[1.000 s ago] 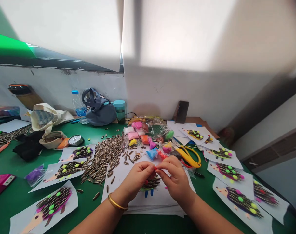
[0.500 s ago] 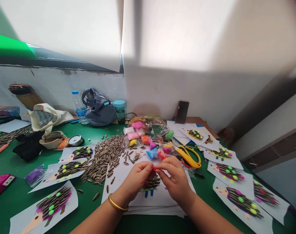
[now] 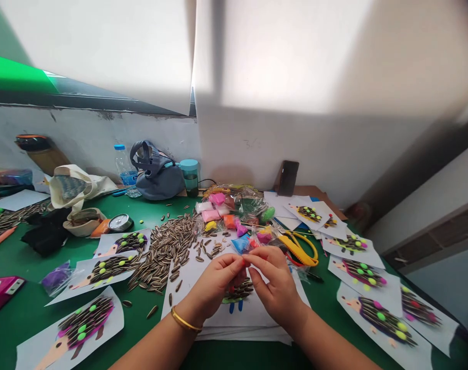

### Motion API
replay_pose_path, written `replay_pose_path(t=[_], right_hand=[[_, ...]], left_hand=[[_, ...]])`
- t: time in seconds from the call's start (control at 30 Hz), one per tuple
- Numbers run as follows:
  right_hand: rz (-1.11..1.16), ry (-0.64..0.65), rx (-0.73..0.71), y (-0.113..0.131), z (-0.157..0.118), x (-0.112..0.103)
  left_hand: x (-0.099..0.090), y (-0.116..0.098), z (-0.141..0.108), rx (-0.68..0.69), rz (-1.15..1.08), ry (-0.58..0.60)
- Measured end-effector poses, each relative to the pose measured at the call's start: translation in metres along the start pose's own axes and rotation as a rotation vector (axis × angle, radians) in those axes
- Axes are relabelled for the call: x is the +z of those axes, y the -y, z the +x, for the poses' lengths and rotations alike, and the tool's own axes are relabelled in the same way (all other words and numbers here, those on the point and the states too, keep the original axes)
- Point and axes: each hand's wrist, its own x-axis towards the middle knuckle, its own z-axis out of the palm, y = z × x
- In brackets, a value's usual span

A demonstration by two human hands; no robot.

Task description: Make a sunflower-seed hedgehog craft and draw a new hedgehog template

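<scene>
Head view: red clay [image 3: 244, 261] at the fingertips, toward 12 o'clock of the hedgehog picture [image 3: 238, 295].
Left hand [image 3: 217, 285]: narrow, pinching the clay.
Right hand [image 3: 274, 284]: fingertips at the clay, thumb apart; grip cannot be told.
Seeds [image 3: 162, 253]: 10 o'clock from the hands.
Yellow scissors [image 3: 299, 251]: 2 o'clock.

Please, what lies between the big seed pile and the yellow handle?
In the head view: loose seeds on white paper, then small coloured packets, one of them blue.

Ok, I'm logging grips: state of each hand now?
Left hand: closed, pinching a small red piece.
Right hand: at that piece; whether it grips can't be told.
</scene>
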Motion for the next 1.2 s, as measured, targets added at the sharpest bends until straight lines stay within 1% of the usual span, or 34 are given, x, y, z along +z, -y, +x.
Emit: replay_pose_path(t=[0.17, 0.27, 0.37, 0.53, 0.63, 0.73, 0.83, 0.93, 1.03, 1.2], right_hand=[[0.041, 0.048, 0.0, 0.0003, -0.001, 0.0018], [0.094, 0.004, 0.03, -0.0004, -0.0007, 0.002], [0.089, -0.029, 0.036, -0.0017, 0.0, 0.0017], [0.052, -0.002, -0.009, -0.0041, -0.0001, 0.0021], [0.072, -0.021, 0.012, -0.0051, -0.0006, 0.0028], [0.07, -0.037, 0.033, -0.0064, -0.0011, 0.0031], [0.043, -0.023, 0.023, -0.0073, -0.0014, 0.0031], [0.023, 0.0, -0.01, -0.0068, -0.0019, 0.0031], [-0.006, 0.02, -0.021, -0.0055, -0.0022, 0.0031], [-0.069, 0.024, -0.028, -0.0049, -0.0014, 0.0025]], left_hand=[[-0.0006, 0.0032, -0.0009, 0.029, 0.066, 0.0], [-0.0007, 0.0036, -0.0011, 0.028, 0.089, 0.004], [-0.0009, 0.0027, -0.0007, 0.011, 0.131, -0.012], [-0.0021, 0.0022, -0.0005, 0.001, 0.136, -0.039], [-0.0028, 0.0024, -0.0004, 0.006, 0.135, -0.037], [-0.0029, 0.0025, -0.0003, 0.014, 0.155, -0.007], [-0.0034, 0.0031, -0.0001, 0.013, 0.158, -0.023], [-0.0042, 0.0043, 0.0006, 0.019, 0.117, -0.048], [-0.0037, 0.0041, 0.0013, 0.021, 0.013, -0.045], [0.0012, -0.0013, 0.0005, -0.039, -0.188, 0.012]])
